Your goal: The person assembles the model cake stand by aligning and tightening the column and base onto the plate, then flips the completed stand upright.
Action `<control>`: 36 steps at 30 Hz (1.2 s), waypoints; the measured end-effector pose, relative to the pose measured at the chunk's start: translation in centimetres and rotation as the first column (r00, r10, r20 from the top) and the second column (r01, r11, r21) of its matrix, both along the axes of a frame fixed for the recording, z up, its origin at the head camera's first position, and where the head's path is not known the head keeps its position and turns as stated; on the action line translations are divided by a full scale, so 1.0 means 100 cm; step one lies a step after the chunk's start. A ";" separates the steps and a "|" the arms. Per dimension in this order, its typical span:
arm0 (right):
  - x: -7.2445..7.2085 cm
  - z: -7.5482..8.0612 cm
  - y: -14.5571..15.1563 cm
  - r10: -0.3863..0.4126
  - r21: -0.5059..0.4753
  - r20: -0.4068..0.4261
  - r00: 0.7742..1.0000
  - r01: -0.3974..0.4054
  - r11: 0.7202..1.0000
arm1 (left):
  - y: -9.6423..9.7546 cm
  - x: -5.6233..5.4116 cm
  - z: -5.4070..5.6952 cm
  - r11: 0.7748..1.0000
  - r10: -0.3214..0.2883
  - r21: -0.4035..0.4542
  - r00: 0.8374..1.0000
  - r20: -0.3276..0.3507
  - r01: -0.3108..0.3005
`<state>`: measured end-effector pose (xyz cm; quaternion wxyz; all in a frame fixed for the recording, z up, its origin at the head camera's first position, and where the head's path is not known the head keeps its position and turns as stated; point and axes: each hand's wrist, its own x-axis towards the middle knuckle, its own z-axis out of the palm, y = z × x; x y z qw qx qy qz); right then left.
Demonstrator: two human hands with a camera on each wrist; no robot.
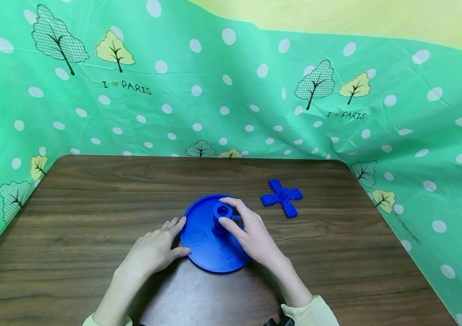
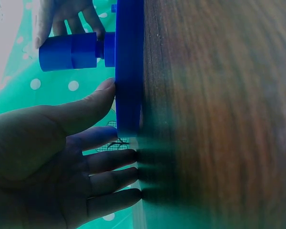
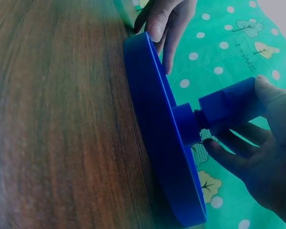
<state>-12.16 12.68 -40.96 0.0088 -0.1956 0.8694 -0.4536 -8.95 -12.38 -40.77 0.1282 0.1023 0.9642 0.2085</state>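
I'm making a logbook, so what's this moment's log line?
left hand: touching disc | right hand: holding post | blue cross: on table

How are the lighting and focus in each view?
Head: bright, with pale sheen low on the table; left wrist: dim, soft wood grain, dark shadows beside the left hand; right wrist: dim, bluish, washed-out upper right corner.

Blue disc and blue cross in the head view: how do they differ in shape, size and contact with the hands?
The disc is round with a raised rim; the cross has four flat arms. The disc is clearly larger than the cross. The left hand touches the disc's edge, while no hand touches the cross. Both are blue and lie on the wooden table.
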 end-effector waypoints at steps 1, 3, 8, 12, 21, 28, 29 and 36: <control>0.000 0.000 0.000 -0.003 0.004 -0.001 1.000 0.003 1.000 | 0.000 0.000 0.000 1.000 0.000 -0.001 1.000 0.000 0.000; 0.000 0.000 0.000 -0.010 0.010 -0.003 1.000 0.010 1.000 | 0.000 0.000 -0.001 1.000 -0.002 -0.002 1.000 -0.001 0.002; 0.000 0.002 0.003 -0.029 0.017 -0.013 0.999 0.029 0.999 | 0.000 -0.001 -0.001 1.000 -0.002 -0.002 1.000 0.002 0.002; 0.000 0.003 0.004 -0.058 0.017 -0.025 0.998 0.058 0.998 | 0.000 -0.001 -0.001 1.000 0.001 -0.004 1.000 0.004 -0.001; 0.000 0.004 0.005 -0.002 -0.017 0.051 0.999 0.003 1.000 | -0.001 -0.001 -0.001 1.000 0.001 -0.002 1.000 -0.004 -0.001; -0.002 0.004 0.004 0.053 -0.026 0.062 0.997 -0.052 0.998 | 0.000 -0.001 -0.001 1.000 0.001 -0.001 1.000 0.000 -0.001; -0.001 0.003 0.004 0.047 -0.023 0.057 0.997 -0.046 0.999 | 0.000 -0.001 -0.001 1.000 0.001 -0.001 1.000 -0.001 -0.001; 0.001 0.001 0.001 0.003 -0.009 0.031 1.000 -0.002 1.000 | 0.000 0.000 -0.001 1.000 -0.002 0.000 1.000 -0.008 0.002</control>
